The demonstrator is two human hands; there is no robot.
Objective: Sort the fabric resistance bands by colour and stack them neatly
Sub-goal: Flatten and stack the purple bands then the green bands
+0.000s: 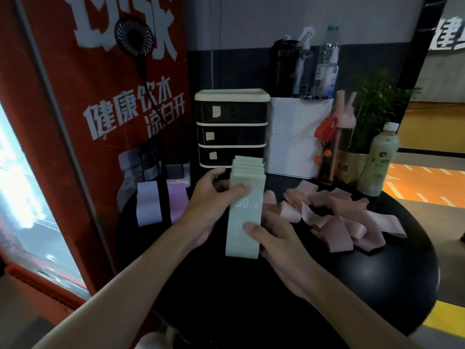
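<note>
Right hand and left hand both grip the green band stack, thumbs on top, over the table. Judged step: gathering greens. Next move calls for squaring the edges and setting down. Pink bands lie loose right of the hands. Drawer unit beyond is closed, contents hidden.

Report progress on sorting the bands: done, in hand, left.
Done: a pale lilac fabric band and a purple fabric band lie flat side by side on the round black table. In hand: left hand and right hand hold the stack of pale green fabric bands. Left: the pink fabric bands lie in a loose heap.
</note>
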